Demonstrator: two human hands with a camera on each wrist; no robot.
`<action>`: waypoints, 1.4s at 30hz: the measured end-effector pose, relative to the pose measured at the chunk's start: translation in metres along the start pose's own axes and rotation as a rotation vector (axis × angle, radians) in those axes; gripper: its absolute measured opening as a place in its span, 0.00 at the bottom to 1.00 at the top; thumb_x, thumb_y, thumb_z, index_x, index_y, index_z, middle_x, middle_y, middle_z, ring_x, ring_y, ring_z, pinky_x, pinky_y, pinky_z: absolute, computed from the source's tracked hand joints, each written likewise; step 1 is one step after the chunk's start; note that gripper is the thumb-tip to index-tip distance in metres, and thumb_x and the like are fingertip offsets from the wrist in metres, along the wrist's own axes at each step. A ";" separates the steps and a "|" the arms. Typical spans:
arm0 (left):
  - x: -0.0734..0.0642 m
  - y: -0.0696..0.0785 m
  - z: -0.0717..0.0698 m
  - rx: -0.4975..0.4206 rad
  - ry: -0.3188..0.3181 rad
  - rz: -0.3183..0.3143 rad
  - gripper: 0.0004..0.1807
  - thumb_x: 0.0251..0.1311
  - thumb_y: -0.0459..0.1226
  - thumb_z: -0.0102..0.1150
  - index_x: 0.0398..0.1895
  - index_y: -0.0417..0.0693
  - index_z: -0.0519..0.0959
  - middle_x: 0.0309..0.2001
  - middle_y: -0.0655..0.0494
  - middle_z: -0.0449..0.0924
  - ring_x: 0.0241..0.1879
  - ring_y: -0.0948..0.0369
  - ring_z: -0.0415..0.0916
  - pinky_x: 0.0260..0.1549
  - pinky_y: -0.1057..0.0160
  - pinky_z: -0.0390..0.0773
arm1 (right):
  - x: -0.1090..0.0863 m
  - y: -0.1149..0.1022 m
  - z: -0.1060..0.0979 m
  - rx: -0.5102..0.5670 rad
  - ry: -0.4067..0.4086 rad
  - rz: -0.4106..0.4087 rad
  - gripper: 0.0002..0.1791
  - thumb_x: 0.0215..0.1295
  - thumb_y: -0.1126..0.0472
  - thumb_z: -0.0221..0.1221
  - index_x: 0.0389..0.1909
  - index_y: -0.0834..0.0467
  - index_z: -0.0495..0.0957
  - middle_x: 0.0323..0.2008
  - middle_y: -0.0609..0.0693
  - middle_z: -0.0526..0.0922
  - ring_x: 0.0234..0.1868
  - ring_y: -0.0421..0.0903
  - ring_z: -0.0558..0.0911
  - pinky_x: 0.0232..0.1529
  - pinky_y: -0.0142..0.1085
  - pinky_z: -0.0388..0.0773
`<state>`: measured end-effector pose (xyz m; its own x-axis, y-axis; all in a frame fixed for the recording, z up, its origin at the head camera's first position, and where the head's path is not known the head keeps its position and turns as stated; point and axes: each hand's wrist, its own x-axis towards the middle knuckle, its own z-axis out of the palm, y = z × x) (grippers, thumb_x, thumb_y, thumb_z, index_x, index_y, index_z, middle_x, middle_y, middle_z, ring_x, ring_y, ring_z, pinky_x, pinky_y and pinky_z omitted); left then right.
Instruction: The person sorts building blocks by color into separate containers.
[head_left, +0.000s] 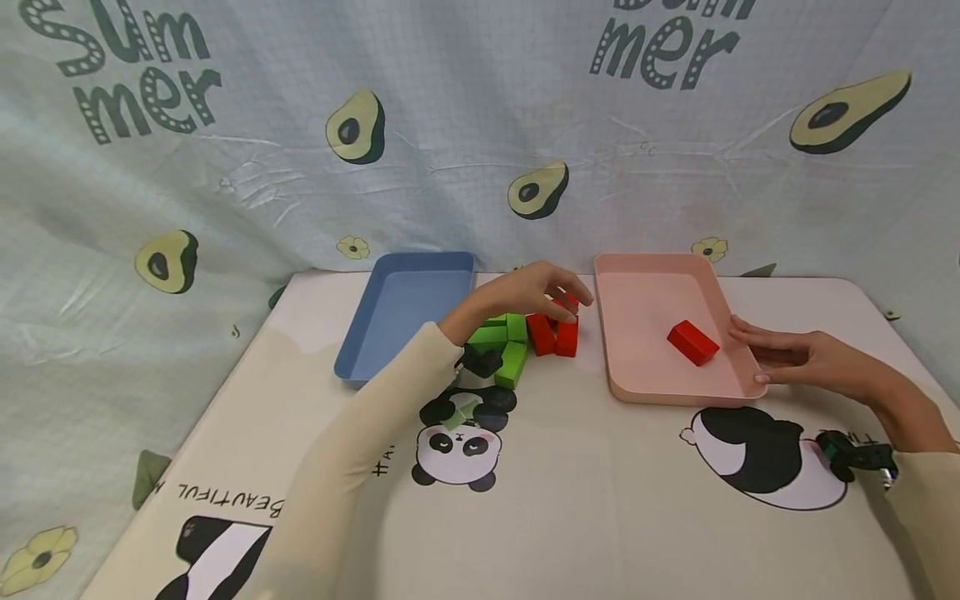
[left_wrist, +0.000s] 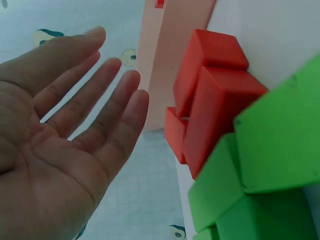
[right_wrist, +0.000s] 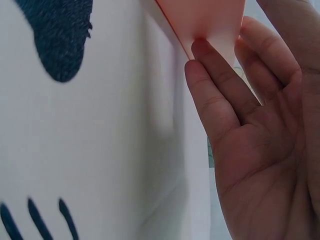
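**Probably light, stiff red blocks (head_left: 567, 338)**

Lying on the surface (head_left: 555, 517) between green blocks (head_left: 512, 364) and pink tray (head_left: 637, 325), near the empty left hand (head_left: 527, 290) with fingers apart. Best pinched across opposite sides. Against the tray's outer wall: right hand (head_left: 817, 358), fingers loosely spread, touching.

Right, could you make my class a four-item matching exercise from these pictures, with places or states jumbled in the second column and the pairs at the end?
Column one:
1. Left hand
2. Right hand
3. Single red block
4. Green blocks

Column two:
A. Between the blue tray and the red group
B. Inside the pink tray, touched by neither hand
C. Fingers touching the outside of the pink tray
D. In the air near the red group, holding nothing

Pairs: 1-D, 2-C, 3-B, 4-A
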<state>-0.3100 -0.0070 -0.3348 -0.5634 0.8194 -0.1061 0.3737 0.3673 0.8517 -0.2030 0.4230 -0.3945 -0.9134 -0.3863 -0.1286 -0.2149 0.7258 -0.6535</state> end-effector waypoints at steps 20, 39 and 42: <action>-0.001 -0.018 0.010 0.156 0.019 -0.155 0.30 0.57 0.26 0.71 0.65 0.40 0.77 0.60 0.47 0.79 0.48 0.55 0.78 0.45 0.67 0.82 | 0.001 0.004 0.000 -0.022 -0.001 0.034 0.41 0.65 0.50 0.69 0.77 0.45 0.64 0.75 0.32 0.58 0.56 0.08 0.57 0.49 0.18 0.68; 0.000 -0.004 0.046 0.520 -0.147 0.014 0.17 0.56 0.34 0.75 0.50 0.47 0.86 0.51 0.52 0.81 0.50 0.58 0.74 0.47 0.70 0.74 | 0.002 0.007 0.000 -0.042 -0.004 0.058 0.41 0.65 0.49 0.68 0.77 0.43 0.63 0.76 0.34 0.57 0.56 0.08 0.56 0.49 0.18 0.67; 0.000 -0.002 0.050 0.456 -0.199 0.021 0.16 0.56 0.33 0.75 0.49 0.45 0.85 0.50 0.53 0.80 0.51 0.58 0.75 0.49 0.71 0.75 | 0.002 0.007 0.000 -0.035 -0.005 0.053 0.41 0.65 0.49 0.68 0.77 0.44 0.63 0.76 0.34 0.57 0.56 0.08 0.56 0.49 0.18 0.68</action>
<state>-0.2734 0.0141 -0.3626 -0.4168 0.8807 -0.2251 0.6930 0.4681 0.5483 -0.2063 0.4274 -0.3993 -0.9220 -0.3498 -0.1657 -0.1789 0.7647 -0.6190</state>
